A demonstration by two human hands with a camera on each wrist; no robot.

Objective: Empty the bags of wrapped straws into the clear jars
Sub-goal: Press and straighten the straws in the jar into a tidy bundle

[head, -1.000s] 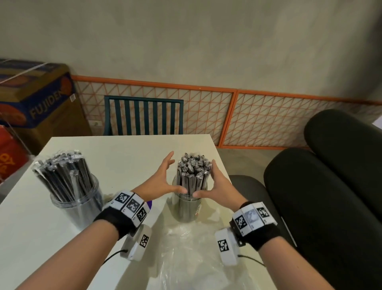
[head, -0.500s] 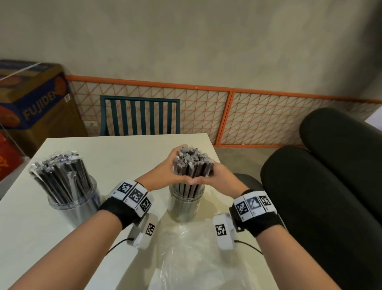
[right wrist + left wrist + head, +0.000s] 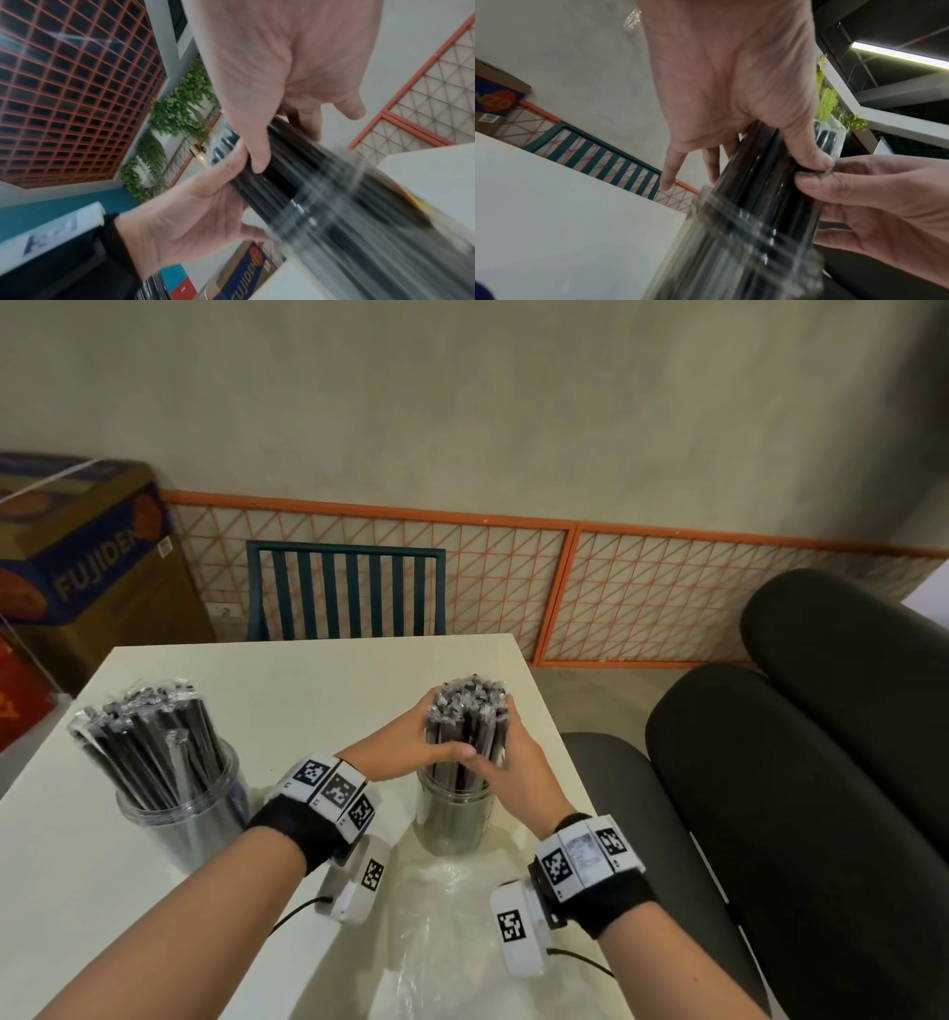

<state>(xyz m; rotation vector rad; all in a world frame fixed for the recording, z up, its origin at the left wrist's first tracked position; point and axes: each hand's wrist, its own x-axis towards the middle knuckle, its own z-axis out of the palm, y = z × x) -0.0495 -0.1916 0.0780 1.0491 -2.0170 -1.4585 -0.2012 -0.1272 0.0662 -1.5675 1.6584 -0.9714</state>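
Observation:
Two clear jars stand on the white table. The left jar holds a fanned-out bunch of black wrapped straws. In the right jar stands a tight straw bundle, and both hands are wrapped round it above the rim. My left hand grips it from the left and my right hand from the right, thumbs meeting in front. The left wrist view shows my left hand with its thumb on the bundle. My right hand grips the straw bundle; the jar is blurred.
An empty clear plastic bag lies on the table in front of the right jar. The right jar stands near the table's right edge, beside black cushioned seats. A teal chair stands behind the table and a cardboard box at the far left.
Both hands were held open on either side of the straws in the right jar. They have closed in and now squeeze the bundle together.

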